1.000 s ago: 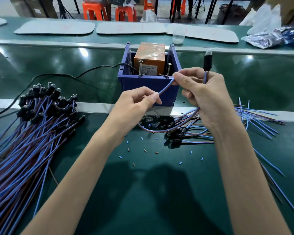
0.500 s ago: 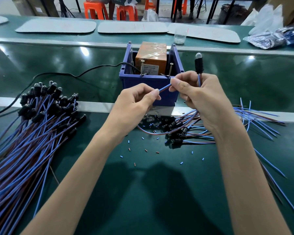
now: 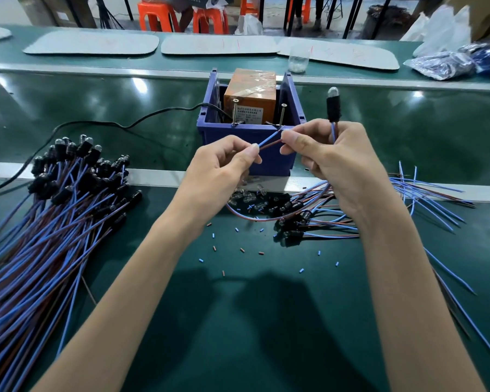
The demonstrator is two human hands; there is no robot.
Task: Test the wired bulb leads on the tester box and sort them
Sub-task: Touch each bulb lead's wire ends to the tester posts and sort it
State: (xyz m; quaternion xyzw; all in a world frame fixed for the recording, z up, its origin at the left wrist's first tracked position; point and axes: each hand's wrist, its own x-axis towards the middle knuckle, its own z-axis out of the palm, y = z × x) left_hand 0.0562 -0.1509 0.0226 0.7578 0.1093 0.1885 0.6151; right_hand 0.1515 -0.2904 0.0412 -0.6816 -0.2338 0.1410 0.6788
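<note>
The tester box [image 3: 269, 161] is a blue crate holding an orange unit [image 3: 251, 94] with two upright screws [image 3: 234, 111] at its front rim. My right hand [image 3: 331, 162] grips one bulb lead, its black bulb holder [image 3: 333, 104] standing upright above the fist. The lead's blue and brown wire ends [image 3: 269, 141] stretch between both hands, just in front of the crate's rim. My left hand [image 3: 224, 168] pinches those ends between thumb and forefinger. The rest of the wire loops down under my hands.
A large bundle of bulb leads [image 3: 48, 219] lies at the left. A smaller pile of leads [image 3: 303, 219] lies under my right hand, wires fanning right. Snipped insulation bits [image 3: 238, 247] dot the green mat. A black cable [image 3: 111, 124] runs left from the crate. A clear cup [image 3: 298, 59] stands behind.
The bulb holder in my right hand has swung left and lower. The two wire ends have come apart between my fingers, and both hands sit closer to the crate's rim.
</note>
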